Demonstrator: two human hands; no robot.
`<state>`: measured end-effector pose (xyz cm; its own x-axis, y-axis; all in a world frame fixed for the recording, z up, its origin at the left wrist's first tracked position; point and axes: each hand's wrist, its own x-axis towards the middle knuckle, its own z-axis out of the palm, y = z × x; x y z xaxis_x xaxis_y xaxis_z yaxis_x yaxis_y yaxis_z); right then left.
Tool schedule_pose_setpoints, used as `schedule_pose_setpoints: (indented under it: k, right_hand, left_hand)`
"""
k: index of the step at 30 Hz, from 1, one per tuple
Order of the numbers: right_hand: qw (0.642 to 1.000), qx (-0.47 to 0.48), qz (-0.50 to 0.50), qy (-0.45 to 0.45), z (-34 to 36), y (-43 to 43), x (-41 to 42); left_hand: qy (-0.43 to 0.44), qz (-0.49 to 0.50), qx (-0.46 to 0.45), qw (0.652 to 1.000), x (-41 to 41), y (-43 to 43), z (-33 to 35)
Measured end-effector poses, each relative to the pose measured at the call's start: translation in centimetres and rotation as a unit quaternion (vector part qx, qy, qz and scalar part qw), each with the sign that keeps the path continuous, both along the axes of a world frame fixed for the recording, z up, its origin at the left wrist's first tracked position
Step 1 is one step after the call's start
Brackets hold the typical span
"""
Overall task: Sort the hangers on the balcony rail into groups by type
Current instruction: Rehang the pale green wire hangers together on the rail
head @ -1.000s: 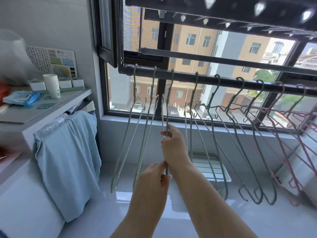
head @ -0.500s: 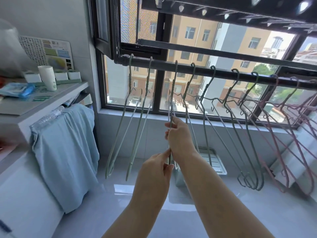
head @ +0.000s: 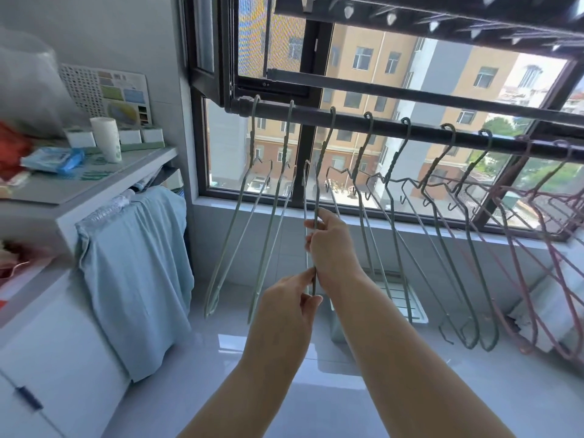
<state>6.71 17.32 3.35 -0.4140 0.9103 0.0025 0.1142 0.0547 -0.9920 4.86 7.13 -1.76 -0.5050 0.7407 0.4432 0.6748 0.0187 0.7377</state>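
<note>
A dark balcony rail [head: 347, 117] runs across the window. Several green wire hangers hang from it, two of them [head: 240, 210] at the left end and more [head: 436, 235] to the right. Pink hangers [head: 537, 248] fill the far right. My right hand [head: 331, 245] grips the third green hanger [head: 316, 191] partway down its wires. My left hand [head: 284, 311] pinches the same hanger lower down, near its bottom end. The hanger's hook sits on the rail.
A white shelf unit [head: 79, 191] stands at the left with a paper cup [head: 106, 139], packets and a blue cloth [head: 136, 273] draped from it. A floor drain grate [head: 401, 295] lies under the window. The tiled floor is glossy.
The held hanger and both hands have shifted slightly right along the rail, away from the two left hangers. The camera view has also drifted.
</note>
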Motion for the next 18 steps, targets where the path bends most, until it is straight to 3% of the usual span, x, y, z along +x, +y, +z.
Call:
schedule_pose_setpoints:
  k: [4, 7, 10, 13, 18]
  right_hand:
    - [1.0, -0.006, 0.002, 0.006, 0.1, -0.2, 0.0]
    - [0.999, 0.021, 0.012, -0.038, 0.8, -0.6, 0.4]
    - [0.984, 0.143, 0.0, -0.107, 1.6, -1.5, 0.8]
    - [0.95, 0.29, 0.005, -0.12, 2.4, -3.1, 0.4]
    - [0.968, 0.163, 0.111, -0.157, 2.2, -4.0, -1.9]
  left_hand:
    - [-0.006, -0.001, 0.003, 1.0, -0.3, -0.1, -0.3]
    - [-0.002, 0.002, 0.025, 1.0, -0.5, -0.8, 0.2]
    - [0.053, 0.056, 0.076, 0.994, -1.6, -1.6, 1.0]
    - [0.085, 0.12, 0.093, 0.985, -2.9, -1.8, 1.2]
    - [0.017, 0.077, 0.025, 0.997, -3.1, -1.9, 0.0]
